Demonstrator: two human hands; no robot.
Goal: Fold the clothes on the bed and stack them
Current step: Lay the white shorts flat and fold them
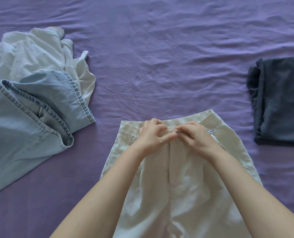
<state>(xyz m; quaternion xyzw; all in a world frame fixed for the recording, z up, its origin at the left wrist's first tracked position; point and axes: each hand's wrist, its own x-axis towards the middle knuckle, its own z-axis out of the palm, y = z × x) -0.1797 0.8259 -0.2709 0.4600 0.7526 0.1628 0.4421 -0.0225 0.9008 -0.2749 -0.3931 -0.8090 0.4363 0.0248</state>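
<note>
A pair of cream trousers (180,186) lies flat on the purple bed sheet (160,57) in the lower middle of the frame, waistband toward the top, legs running off the bottom edge. Both hands meet at the centre of the waistband. The left hand (152,134) has its fingers (154,122) curled over the band's edge, pinching the fabric there. The right hand (194,136) is just beside it, thumb and fingers nipped on the same strip of waistband, so the two hands nearly touch. A small white label (211,131) shows inside the band, just right of the right hand.

At the left of the frame, well apart from the trousers, light blue jeans (25,131) lie loosely spread, hems open toward the middle. A crumpled white garment (39,54) sits in the upper left, partly under the jeans. At the right edge, a dark navy garment (280,103) lies folded on the sheet.
</note>
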